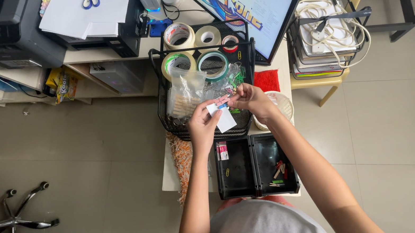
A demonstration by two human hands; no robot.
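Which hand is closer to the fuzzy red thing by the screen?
The right hand. It sits just left of the red fuzzy pad, slightly below it. The left hand is farther left and lower, holding the white card.

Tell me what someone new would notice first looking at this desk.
First, the two hands meeting mid-frame: the left hand and right hand hold a small white card together over a black wire basket. Behind them, tape rolls fill the basket's back, with a tilted monitor at its right. Nearer the person sits a black two-part tray with a few clips.
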